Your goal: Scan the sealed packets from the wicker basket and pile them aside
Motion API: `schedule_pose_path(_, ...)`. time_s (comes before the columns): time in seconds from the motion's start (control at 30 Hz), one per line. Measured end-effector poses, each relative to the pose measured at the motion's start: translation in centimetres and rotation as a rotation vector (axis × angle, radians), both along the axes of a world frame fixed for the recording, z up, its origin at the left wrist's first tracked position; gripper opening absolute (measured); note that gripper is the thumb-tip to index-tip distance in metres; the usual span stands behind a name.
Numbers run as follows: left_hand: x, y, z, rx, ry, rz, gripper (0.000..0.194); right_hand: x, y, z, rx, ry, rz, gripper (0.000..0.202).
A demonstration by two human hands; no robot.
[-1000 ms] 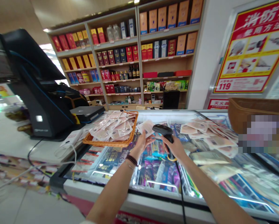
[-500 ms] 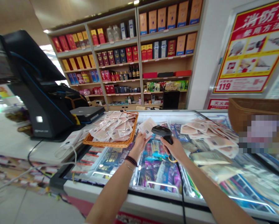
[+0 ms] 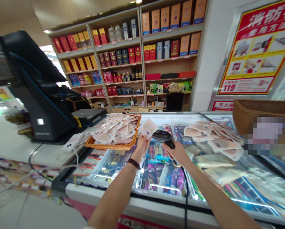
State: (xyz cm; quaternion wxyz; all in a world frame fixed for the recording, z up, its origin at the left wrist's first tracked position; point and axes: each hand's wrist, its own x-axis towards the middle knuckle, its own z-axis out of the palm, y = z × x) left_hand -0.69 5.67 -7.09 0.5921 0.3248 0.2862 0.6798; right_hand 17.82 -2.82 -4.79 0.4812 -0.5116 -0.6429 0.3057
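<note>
Between the fingers of my left hand point(image 3: 142, 145) is a small flat packet point(image 3: 148, 128) with a pale printed face, held up over the glass-topped freezer point(image 3: 104, 198). My right hand point(image 3: 178, 153) is closed around the handle of a black barcode scanner point(image 3: 162, 136). The scanner's head points left and sits close beside the packet. Its black cable point(image 3: 186, 194) hangs down over the freezer's front edge. Left of my hands, an orange wicker basket point(image 3: 109, 147) holds a heap of similar packets. More such packets point(image 3: 202, 130) lie in a loose pile on the glass at the right.
A black checkout terminal point(image 3: 44, 105) stands on the white counter point(image 3: 18, 149) at left, near a black box point(image 3: 88, 116) and a white cable. A brown basket point(image 3: 245, 117) sits at far right. Shelves point(image 3: 142, 79) of boxed goods line the back wall.
The packet in my left hand has shifted slightly left and up and its face has turned. The scanner has moved a little left and down, its handle tipped flatter.
</note>
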Motion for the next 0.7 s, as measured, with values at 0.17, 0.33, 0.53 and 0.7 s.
schedule_pose_path(0.17, 0.1, -0.1, -0.1, -0.003, 0.052, 0.005, 0.05, 1.2, -0.3, 0.8, -0.01, 0.039, -0.009, 0.042)
schedule_pose_path(0.33, 1.0, 0.6, 0.2, -0.05, 0.179, 0.035, 0.046, 5.1, -0.7, 1.8, -0.038, 0.108, -0.085, 0.043)
schedule_pose_path(0.53, 6.1, 2.6, 2.0, -0.108, 0.154, 0.012, 0.037, 12.1, -3.2, 3.5, -0.04, 0.094, -0.202, 0.045)
schedule_pose_path(0.7, 13.5, 4.5, 3.5, -0.154, 0.136, -0.087, 0.028, 17.3, -5.3, 3.4, -0.009, 0.091, -0.365, 0.045)
